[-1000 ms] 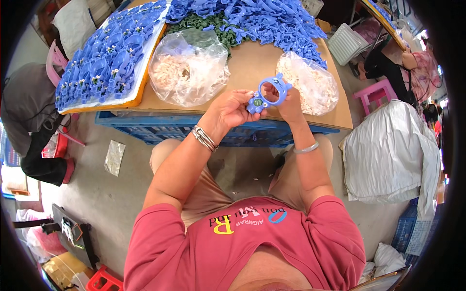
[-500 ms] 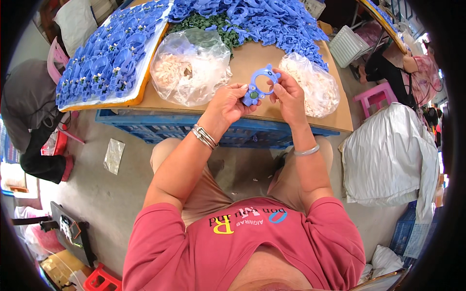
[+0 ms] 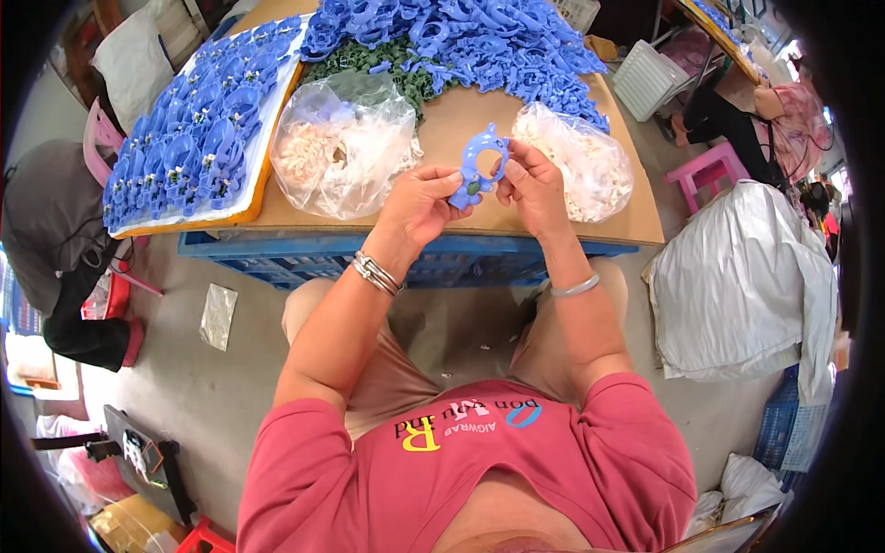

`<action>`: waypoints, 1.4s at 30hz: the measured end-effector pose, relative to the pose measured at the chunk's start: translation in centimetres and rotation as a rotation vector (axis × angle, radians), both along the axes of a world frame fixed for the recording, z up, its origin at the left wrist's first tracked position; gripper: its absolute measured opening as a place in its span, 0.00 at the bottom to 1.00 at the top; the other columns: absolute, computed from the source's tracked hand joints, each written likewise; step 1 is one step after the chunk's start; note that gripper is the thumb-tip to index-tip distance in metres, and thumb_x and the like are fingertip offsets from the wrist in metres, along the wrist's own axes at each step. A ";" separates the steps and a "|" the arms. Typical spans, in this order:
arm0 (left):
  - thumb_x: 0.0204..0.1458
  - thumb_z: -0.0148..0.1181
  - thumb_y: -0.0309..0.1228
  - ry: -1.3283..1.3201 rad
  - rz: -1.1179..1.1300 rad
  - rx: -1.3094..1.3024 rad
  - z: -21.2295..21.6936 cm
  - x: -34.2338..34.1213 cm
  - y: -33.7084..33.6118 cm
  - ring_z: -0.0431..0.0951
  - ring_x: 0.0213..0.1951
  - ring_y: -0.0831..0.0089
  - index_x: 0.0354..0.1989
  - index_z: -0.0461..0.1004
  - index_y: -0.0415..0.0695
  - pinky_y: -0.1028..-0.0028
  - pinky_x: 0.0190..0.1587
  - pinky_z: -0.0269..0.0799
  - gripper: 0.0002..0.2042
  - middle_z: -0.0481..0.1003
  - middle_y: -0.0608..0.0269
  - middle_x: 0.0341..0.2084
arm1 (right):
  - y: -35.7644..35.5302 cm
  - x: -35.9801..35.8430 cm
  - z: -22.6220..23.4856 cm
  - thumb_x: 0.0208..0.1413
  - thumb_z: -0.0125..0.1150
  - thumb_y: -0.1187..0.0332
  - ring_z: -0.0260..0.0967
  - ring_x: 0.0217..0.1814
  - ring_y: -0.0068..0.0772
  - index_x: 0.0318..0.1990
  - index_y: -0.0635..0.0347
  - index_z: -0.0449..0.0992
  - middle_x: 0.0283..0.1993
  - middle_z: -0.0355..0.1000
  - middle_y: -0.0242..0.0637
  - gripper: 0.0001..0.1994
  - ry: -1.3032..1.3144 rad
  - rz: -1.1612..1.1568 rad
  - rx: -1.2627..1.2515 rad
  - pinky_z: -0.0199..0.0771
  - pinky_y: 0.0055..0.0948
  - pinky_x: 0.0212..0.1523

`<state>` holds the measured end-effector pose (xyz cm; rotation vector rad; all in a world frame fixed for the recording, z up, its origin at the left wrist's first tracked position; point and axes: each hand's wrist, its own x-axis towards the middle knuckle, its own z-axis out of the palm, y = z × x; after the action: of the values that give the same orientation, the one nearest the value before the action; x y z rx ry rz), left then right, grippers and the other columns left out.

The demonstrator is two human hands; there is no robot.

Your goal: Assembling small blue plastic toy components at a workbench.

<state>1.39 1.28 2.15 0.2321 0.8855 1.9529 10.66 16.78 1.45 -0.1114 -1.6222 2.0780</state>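
Observation:
A blue plastic piece with a round opening and a small dark green insert (image 3: 469, 155) is held up over the near edge of the table. Thumb and fingers of my left hand (image 3: 419, 201) pinch its lower left end. At the ring's right edge, my right hand (image 3: 538, 189) closes its thumb and forefinger on the rim. Clear bags of small cream-coloured parts lie to either side: one bag (image 3: 346, 152) beyond my left hand, the other bag (image 3: 590, 170) beside my right.
Loose blue parts (image 3: 461, 41) and dark green parts (image 3: 419, 81) heap at the table's back. An orange-edged tray (image 3: 263, 189) bears rows of blue pieces at left. Blue crates (image 3: 277, 263) support the cardboard top (image 3: 636, 207). Other people sit at both sides.
The blue piece has turned in my fingers, so its face shows at a different angle. Both hands have shifted slightly left in the picture, and the whole view has moved a little.

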 end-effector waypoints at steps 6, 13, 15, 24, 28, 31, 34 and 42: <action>0.51 0.48 0.23 -0.108 0.102 -0.005 -1.7 -1.6 0.2 0.72 0.33 0.53 0.39 0.63 0.37 0.61 0.32 0.68 0.08 0.69 0.49 0.35 | 0.4 -1.0 0.4 0.54 0.49 0.71 0.64 0.27 0.22 0.48 0.69 0.64 0.32 0.69 0.37 0.15 0.010 -0.029 -0.046 0.66 0.20 0.25; 0.52 0.45 0.22 -0.211 0.250 0.004 -0.4 -1.8 0.7 0.72 0.26 0.57 0.35 0.63 0.37 0.65 0.25 0.67 0.03 0.70 0.49 0.30 | 0.4 -2.7 3.2 0.51 0.51 0.76 0.64 0.40 0.19 0.43 0.62 0.71 0.41 0.68 0.30 0.11 0.060 -0.182 0.640 0.65 0.18 0.35; 0.52 0.45 0.22 -0.209 0.252 0.016 -0.7 -2.0 0.5 0.72 0.26 0.58 0.35 0.62 0.37 0.65 0.25 0.66 0.03 0.70 0.49 0.31 | -0.8 -3.6 4.3 0.50 0.51 0.77 0.64 0.41 0.19 0.42 0.61 0.71 0.42 0.68 0.30 0.11 0.106 -0.202 0.798 0.65 0.18 0.36; 0.54 0.40 0.24 -0.324 0.320 -0.019 -0.9 -2.7 0.4 0.71 0.26 0.59 0.38 0.61 0.39 0.67 0.24 0.67 0.06 0.69 0.49 0.31 | 8.2 -14.6 -0.5 0.43 0.51 0.72 0.68 0.39 0.41 0.34 0.61 0.75 0.35 0.71 0.44 0.10 -0.229 -0.531 1.090 0.67 0.32 0.41; 0.55 0.40 0.24 -0.359 0.349 -0.015 -1.3 -3.2 0.2 0.71 0.27 0.59 0.39 0.61 0.38 0.66 0.25 0.69 0.06 0.69 0.49 0.31 | 6.8 -17.0 0.1 0.43 0.50 0.72 0.64 0.44 0.46 0.39 0.57 0.74 0.40 0.68 0.44 0.13 -0.371 -0.555 1.265 0.65 0.36 0.45; 0.54 0.40 0.24 -0.399 0.382 0.021 -1.0 -3.2 0.2 0.71 0.29 0.60 0.39 0.60 0.38 0.65 0.26 0.70 0.06 0.68 0.50 0.32 | 7.1 -18.2 0.2 0.44 0.50 0.72 0.61 0.47 0.46 0.41 0.54 0.72 0.42 0.66 0.42 0.14 -0.415 -0.568 1.350 0.63 0.37 0.48; 0.54 0.41 0.24 -0.393 0.394 0.059 -1.2 -3.3 0.3 0.70 0.29 0.60 0.39 0.61 0.38 0.64 0.26 0.71 0.06 0.68 0.51 0.32 | 6.7 -19.2 0.5 0.43 0.54 0.67 0.62 0.47 0.45 0.41 0.55 0.72 0.42 0.67 0.42 0.14 -0.249 -0.518 1.423 0.63 0.36 0.48; 0.55 0.40 0.24 -0.359 0.377 0.087 -1.0 -3.5 0.2 0.70 0.34 0.57 0.43 0.60 0.37 0.61 0.31 0.72 0.08 0.67 0.49 0.36 | 6.9 -20.3 0.2 0.39 0.56 0.68 0.65 0.47 0.45 0.41 0.55 0.72 0.45 0.66 0.45 0.17 -0.460 -0.420 1.240 0.66 0.35 0.46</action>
<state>-2.10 1.52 1.17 -0.2490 0.6385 2.2879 -9.64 23.72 1.65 -0.4559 -2.5736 0.5187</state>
